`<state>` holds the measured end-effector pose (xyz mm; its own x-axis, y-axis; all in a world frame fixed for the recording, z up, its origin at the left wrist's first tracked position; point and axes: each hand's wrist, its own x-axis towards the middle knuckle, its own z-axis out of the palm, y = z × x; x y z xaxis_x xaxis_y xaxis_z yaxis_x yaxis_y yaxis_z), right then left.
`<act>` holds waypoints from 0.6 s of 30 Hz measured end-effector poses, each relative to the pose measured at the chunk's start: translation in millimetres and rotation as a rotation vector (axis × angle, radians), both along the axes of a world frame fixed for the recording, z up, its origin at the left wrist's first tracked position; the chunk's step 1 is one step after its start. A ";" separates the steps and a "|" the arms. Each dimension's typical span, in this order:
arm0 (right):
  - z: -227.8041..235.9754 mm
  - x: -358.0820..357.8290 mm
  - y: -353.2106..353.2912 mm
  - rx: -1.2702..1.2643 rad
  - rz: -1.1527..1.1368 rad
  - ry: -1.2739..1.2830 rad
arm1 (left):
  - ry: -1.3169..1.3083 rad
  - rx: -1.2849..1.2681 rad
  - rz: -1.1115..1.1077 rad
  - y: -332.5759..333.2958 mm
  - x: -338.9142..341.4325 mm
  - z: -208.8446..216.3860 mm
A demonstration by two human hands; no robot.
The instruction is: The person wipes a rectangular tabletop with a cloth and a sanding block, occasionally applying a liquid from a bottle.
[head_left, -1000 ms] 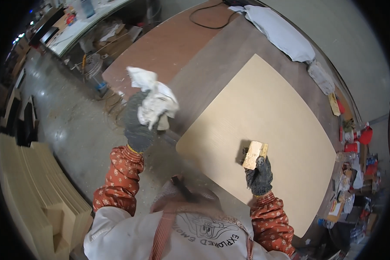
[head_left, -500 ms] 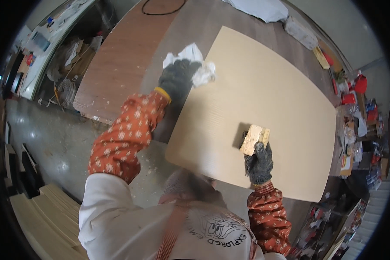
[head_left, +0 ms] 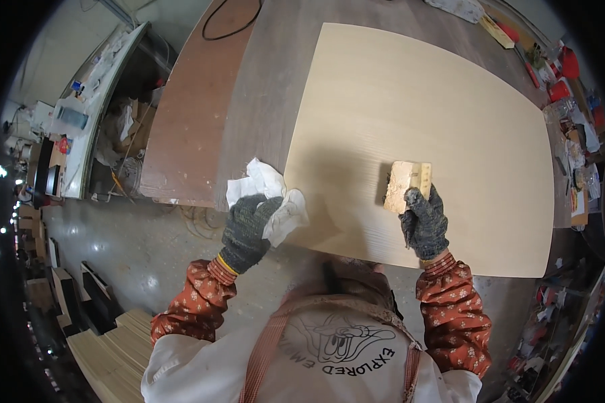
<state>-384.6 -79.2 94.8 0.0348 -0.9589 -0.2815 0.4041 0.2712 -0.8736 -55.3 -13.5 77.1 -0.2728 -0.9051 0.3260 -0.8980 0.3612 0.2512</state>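
Observation:
A large beige wood panel [head_left: 464,154] lies flat on the worktable. In my gloved left hand [head_left: 249,232], at the panel's near left corner, a crumpled white rag [head_left: 265,180] is gripped; part of it hangs past the fingers. My right hand [head_left: 425,221], also in a dark knit glove, is closed on a light wooden block [head_left: 403,186] over the near part of the panel. The block has a dark, rough edge on its left side; its underside is hidden. Whether it touches the panel, I cannot tell.
The worktable shows a grey strip [head_left: 259,101] and a reddish-brown board [head_left: 191,127] left of the panel. A dark cable [head_left: 232,33] lies at the far left. A cluttered bench [head_left: 97,121] stands further left, stacked boards [head_left: 117,356] at lower left. Red tools and packages line the right.
My left hand has drawn the rag back toward me, to the panel's near left corner. My right hand still grips the block. The view has shifted.

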 end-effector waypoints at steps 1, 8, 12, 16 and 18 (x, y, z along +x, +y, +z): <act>3.6 -0.1 -0.5 -0.005 -0.002 -0.005 | -0.002 0.040 -0.040 -6.6 2.7 2.5; 12.6 0.5 -2.6 -0.019 -0.012 0.022 | -0.251 -0.241 0.016 -144.2 -15.0 3.6; 9.2 -2.6 -3.5 -0.001 -0.027 -0.005 | -0.314 -0.291 0.083 -265.5 -34.9 9.4; 2.5 -14.4 -4.4 -0.002 -0.098 0.010 | -0.420 -0.097 0.106 -356.7 -80.9 42.0; 20.7 -15.3 -9.6 -0.087 0.010 0.324 | -0.338 -0.100 0.185 -393.7 -71.2 19.2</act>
<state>-399.9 -88.8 115.5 -0.0337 -0.9798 -0.1969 0.0993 0.1928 -0.9762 -126.4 -407.2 96.3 -0.2147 -0.9175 0.3349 -0.9763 0.1928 -0.0978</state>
